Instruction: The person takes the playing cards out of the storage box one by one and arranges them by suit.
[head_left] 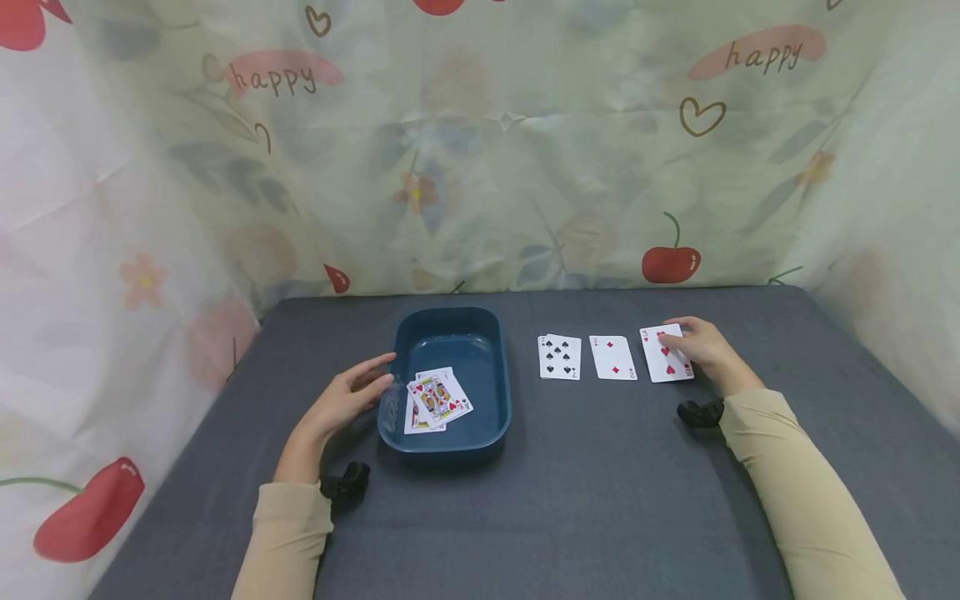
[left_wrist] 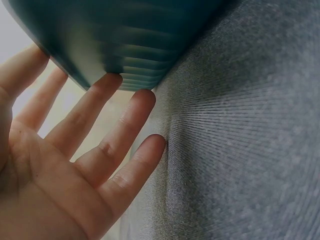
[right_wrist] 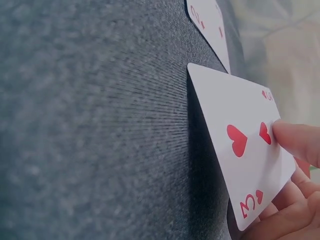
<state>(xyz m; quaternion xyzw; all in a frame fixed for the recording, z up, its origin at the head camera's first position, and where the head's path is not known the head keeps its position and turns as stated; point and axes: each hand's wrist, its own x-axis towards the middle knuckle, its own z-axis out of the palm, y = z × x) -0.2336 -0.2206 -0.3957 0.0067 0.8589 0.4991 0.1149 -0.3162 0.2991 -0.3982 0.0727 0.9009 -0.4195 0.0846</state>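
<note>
My right hand point(head_left: 703, 348) pinches the three of hearts point(right_wrist: 227, 115) by one edge, thumb on its face and fingers behind. The card is tilted, with its near edge above the cloth in the right wrist view. Just left of it lies the two of diamonds point(head_left: 613, 358), and farther left a small stack topped by the seven of spades point(head_left: 559, 358). My left hand point(head_left: 341, 408) has its fingers spread and fairly straight at the left wall of a blue tray point(head_left: 504, 392); in the left wrist view fingertips point(left_wrist: 145, 97) overlap that wall.
Several overlapping cards lie in the tray's left part, a red face card point(head_left: 441, 398) uppermost. A dark grey cloth point(head_left: 585, 483) covers the table. Printed curtains point(head_left: 495, 167) stand behind it and at both sides. Each wrist wears a black camera band point(head_left: 347, 483).
</note>
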